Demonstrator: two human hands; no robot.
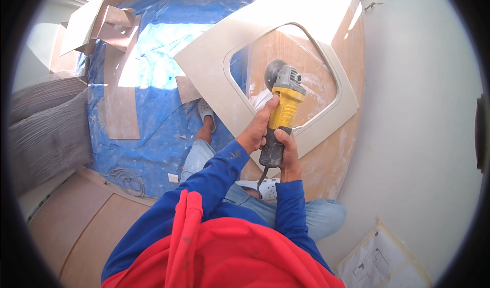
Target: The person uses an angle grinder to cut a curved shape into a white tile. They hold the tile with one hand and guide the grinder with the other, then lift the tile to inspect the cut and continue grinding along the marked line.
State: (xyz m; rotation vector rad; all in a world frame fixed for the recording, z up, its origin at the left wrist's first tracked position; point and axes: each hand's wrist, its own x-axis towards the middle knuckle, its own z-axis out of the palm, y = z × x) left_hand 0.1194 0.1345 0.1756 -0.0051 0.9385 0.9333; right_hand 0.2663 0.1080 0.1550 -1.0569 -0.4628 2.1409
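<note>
A yellow, grey and black angle grinder (286, 109) is held up in front of me, its head pointing away. My left hand (256, 130) is closed on the left side of its body, the thumb lying along the yellow casing. Lower down, my right hand (289, 153) wraps the black rear handle from the right. A round cutting disc (273, 74) faces left on the grinder's head. Behind the tool lies a pale panel (208, 58) with a large rounded opening cut through it. From the handle's end a dark cord (262, 180) runs down toward my legs.
Plywood (326, 183) lies beneath the panel, beside a pale wall (403, 109). Blue sheeting (158, 155) covers the floor at left, with a long board (121, 104) and coiled cable (127, 180). Plastic-wrapped furniture (51, 124) stands far left. A drawing sheet (380, 262) is at lower right.
</note>
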